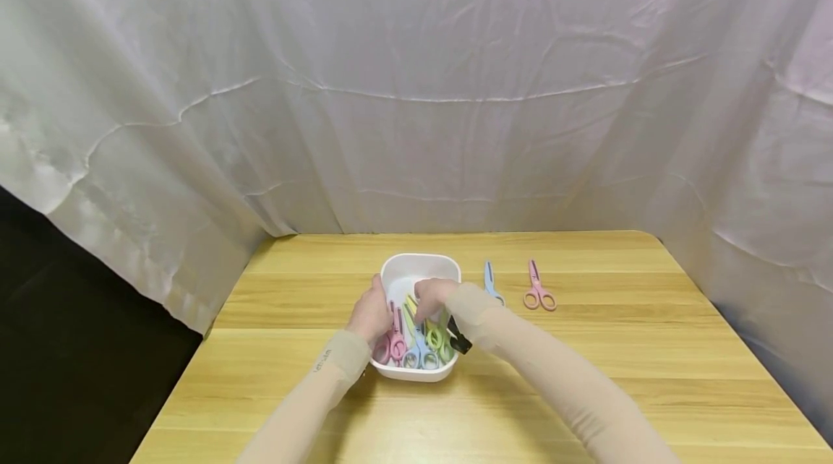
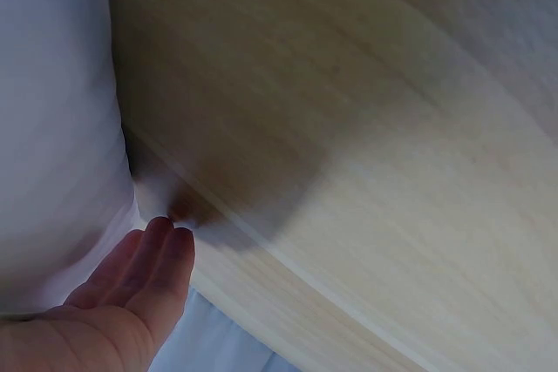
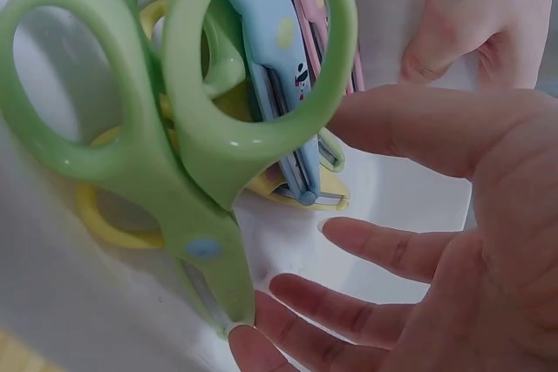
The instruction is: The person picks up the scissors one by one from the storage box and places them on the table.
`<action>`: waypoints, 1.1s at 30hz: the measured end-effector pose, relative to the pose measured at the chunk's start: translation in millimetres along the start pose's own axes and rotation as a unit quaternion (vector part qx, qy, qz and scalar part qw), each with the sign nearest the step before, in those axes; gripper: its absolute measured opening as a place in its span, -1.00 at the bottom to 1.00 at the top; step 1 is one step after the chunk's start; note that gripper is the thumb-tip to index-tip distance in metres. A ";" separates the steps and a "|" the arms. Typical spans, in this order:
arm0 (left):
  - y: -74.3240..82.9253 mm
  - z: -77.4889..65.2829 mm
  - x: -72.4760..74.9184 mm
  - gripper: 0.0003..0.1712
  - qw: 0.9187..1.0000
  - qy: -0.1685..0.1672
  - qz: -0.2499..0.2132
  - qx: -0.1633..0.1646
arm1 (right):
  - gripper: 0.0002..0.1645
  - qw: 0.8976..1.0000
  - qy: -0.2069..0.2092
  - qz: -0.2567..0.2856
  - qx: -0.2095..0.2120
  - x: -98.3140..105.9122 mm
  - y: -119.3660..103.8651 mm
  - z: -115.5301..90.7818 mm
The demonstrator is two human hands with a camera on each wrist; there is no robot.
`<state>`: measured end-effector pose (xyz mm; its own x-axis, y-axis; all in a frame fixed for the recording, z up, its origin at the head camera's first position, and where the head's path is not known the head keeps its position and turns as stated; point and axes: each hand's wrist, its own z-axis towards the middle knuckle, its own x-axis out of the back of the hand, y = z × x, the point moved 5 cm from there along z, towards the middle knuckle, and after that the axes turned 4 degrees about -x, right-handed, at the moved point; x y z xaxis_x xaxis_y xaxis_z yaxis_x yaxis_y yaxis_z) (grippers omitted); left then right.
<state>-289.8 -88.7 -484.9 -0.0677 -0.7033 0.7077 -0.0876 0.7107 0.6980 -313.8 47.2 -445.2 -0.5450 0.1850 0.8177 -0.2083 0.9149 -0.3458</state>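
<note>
A white plastic bin (image 1: 413, 376) holds several pairs of scissors. Its left wall is held by my left hand (image 1: 372, 314), fingers outside (image 2: 166, 276) and thumb over the inner side. My right hand (image 1: 434, 296) reaches inside, its fingers spread in the right wrist view. Beside those fingertips stand green scissors (image 3: 205, 172), handles up; the little finger appears to touch their tip. Blue scissors (image 3: 270, 50), yellow scissors (image 3: 122, 234) and pink scissors (image 1: 398, 341) lie close together in the bin. The right hand covers part of the heap in the head view.
On the wooden table (image 1: 586, 363), right of the bin, lie another pair of blue scissors (image 1: 489, 277), partly hidden by the right wrist, and pink scissors (image 1: 536, 290). A pale curtain (image 1: 455, 124) hangs behind the table's back edge.
</note>
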 end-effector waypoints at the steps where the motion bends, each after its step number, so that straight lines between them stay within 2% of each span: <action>1: 0.0 0.3 -0.3 0.07 1.000 0.001 0.000 0.000 | -0.56 1.000 -0.001 -0.004 0.001 0.0 -0.3 -0.2; 6: 1.3 0.0 -0.5 0.06 1.000 0.003 0.013 -0.005 | -0.68 1.000 -0.012 -0.012 0.011 -1.1 -1.4 -0.7; 16: 1.5 0.9 -0.1 0.05 0.999 0.005 0.034 -0.013 | -0.67 0.999 -0.042 0.014 0.021 -4.5 -1.7 -1.7; 23: 1.0 0.7 1.4 0.04 0.999 0.006 0.043 -0.020 | -0.71 0.996 -0.069 0.061 0.008 -8.0 -1.1 -4.7; 33: 2.5 -0.7 2.3 0.04 0.999 0.008 0.034 -0.021 | -0.67 0.997 -0.065 0.032 0.004 -7.6 3.4 -1.9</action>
<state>-289.5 -88.5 -481.4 -0.0564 -0.6528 0.7554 -0.0419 0.7575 0.6515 -308.8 49.6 -451.7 -0.6574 0.1956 0.7277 -0.1746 0.8998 -0.3997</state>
